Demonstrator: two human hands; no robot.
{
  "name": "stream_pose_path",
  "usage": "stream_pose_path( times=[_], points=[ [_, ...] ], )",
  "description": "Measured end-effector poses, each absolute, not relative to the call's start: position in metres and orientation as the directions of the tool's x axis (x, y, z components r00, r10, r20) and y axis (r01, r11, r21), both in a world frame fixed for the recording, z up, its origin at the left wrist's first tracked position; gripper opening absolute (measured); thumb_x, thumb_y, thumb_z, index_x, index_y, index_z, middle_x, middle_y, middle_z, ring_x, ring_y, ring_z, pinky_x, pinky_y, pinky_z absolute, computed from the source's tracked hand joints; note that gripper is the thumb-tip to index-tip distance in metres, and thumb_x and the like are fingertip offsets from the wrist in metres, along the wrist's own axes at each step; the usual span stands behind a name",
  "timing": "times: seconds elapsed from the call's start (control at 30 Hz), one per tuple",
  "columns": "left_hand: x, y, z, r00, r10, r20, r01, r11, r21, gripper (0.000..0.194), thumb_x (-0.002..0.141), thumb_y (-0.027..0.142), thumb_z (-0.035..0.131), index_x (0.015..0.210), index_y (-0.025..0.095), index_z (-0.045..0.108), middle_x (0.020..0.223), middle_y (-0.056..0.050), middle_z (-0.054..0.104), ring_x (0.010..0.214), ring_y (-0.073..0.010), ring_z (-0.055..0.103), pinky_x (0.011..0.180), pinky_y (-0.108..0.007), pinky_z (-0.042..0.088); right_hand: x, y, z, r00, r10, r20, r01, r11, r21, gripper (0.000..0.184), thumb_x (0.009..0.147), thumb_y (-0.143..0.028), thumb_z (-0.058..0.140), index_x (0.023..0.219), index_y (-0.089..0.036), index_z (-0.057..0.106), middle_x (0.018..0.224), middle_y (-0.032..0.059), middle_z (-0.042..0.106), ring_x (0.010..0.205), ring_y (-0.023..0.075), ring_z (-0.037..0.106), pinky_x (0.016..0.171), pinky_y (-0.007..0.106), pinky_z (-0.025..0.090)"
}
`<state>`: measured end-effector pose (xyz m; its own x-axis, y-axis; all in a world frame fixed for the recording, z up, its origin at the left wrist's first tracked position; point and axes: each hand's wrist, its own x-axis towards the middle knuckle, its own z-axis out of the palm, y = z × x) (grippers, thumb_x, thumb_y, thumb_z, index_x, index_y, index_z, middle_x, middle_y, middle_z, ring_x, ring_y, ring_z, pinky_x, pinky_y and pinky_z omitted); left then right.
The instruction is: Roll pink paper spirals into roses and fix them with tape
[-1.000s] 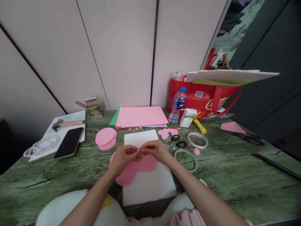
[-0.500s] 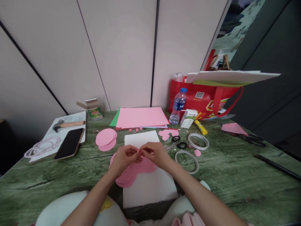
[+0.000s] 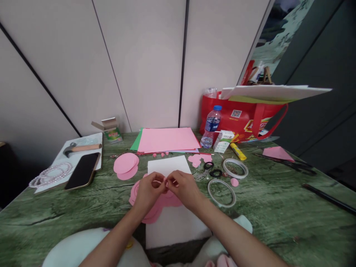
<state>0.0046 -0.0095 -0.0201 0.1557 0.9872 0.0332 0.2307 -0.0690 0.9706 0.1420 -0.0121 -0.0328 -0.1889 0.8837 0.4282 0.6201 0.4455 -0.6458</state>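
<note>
My left hand (image 3: 148,191) and my right hand (image 3: 184,188) meet above a white sheet (image 3: 172,202) on the green table (image 3: 83,207). Both pinch a tiny pink piece (image 3: 165,180) between their fingertips. Under the hands lie several overlapping pink paper circles (image 3: 151,213) on the white sheet. More pink circles (image 3: 125,165) lie to the left, and small pink cut shapes (image 3: 198,159) to the right behind.
A phone (image 3: 82,171), a hammer (image 3: 79,148) and beads (image 3: 51,174) lie at the left. Coloured paper sheets (image 3: 167,139), a water bottle (image 3: 211,126), a red bag (image 3: 241,116), a glue stick (image 3: 237,151), scissors (image 3: 207,170) and two tape rings (image 3: 221,192) surround the middle.
The hands have stayed pinched together on the tiny pink piece and sit slightly lower in view. The camera tilted up a little.
</note>
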Motion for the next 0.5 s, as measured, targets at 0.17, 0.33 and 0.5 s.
stream_pose_path(
  times=[0.17, 0.33, 0.5],
  points=[
    [0.0073, -0.0125, -0.0164, 0.128, 0.984, 0.127, 0.38, -0.167, 0.91, 0.007, 0.065, 0.021, 0.057, 0.067, 0.015, 0.054, 0.058, 0.001, 0.059, 0.049, -0.0126, 0.059, 0.044, -0.021, 0.045, 0.1379, -0.0124, -0.0313, -0.14, 0.916, 0.375, 0.557, 0.386, -0.735, 0.008, 0.07, -0.013, 0.053, 0.066, -0.018, 0.056, 0.063, 0.0007, 0.061, 0.059, 0.0125, 0.057, 0.057, 0.022, 0.042],
    [0.0081, -0.013, -0.0166, 0.127, 0.986, 0.11, 0.338, -0.147, 0.929, 0.021, 0.064, 0.022, 0.058, 0.083, 0.016, 0.054, 0.074, -0.002, 0.061, 0.051, -0.0128, 0.06, 0.046, -0.022, 0.047, 0.1362, -0.0103, -0.0342, -0.02, 0.961, 0.278, 0.412, 0.261, -0.873, 0.008, 0.07, -0.015, 0.051, 0.064, -0.019, 0.055, 0.061, 0.0002, 0.063, 0.054, 0.0129, 0.059, 0.053, 0.023, 0.045],
    [0.0079, -0.0123, -0.022, 0.165, 0.986, 0.035, 0.262, -0.078, 0.962, 0.021, 0.069, 0.028, 0.056, 0.084, 0.016, 0.051, 0.077, -0.003, 0.06, 0.053, -0.0146, 0.062, 0.049, -0.025, 0.05, 0.1351, -0.0094, -0.0368, 0.035, 0.965, 0.258, 0.319, 0.234, -0.918, 0.008, 0.069, -0.017, 0.051, 0.063, -0.019, 0.056, 0.06, 0.0004, 0.062, 0.054, 0.0137, 0.06, 0.053, 0.024, 0.047]
  ],
)
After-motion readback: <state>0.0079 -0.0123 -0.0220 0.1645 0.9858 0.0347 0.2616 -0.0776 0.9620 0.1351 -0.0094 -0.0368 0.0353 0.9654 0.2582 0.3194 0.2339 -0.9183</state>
